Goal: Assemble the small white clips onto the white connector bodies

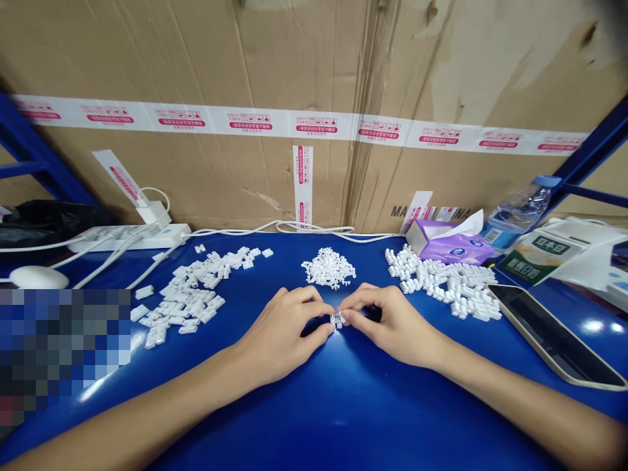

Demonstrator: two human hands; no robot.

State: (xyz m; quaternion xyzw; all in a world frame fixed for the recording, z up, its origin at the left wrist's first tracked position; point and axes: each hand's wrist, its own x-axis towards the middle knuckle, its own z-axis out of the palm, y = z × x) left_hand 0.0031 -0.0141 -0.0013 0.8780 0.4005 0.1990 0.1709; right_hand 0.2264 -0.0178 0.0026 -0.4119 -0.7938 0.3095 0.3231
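My left hand (294, 327) pinches one side of a small white plastic part (336, 320) at the middle of the blue table. From the other side my right hand (385, 320) closes thumb and forefinger on the same part, or on a tiny piece pressed against it; the fingers hide which. Just beyond both hands lies a heap of tiny white plastic pieces (328, 267). Flat white plastic parts (184, 297) are scattered to the left of my left hand. Beyond my right hand spread many chunkier white plastic parts (441, 281).
At the right are a purple tissue pack (449, 242), a water bottle (520, 212), a green-and-white carton (540, 252) and a phone (559, 337). A power strip (127, 237) with white cables sits back left. Cardboard (220, 176) stands behind the blue table (314, 418).
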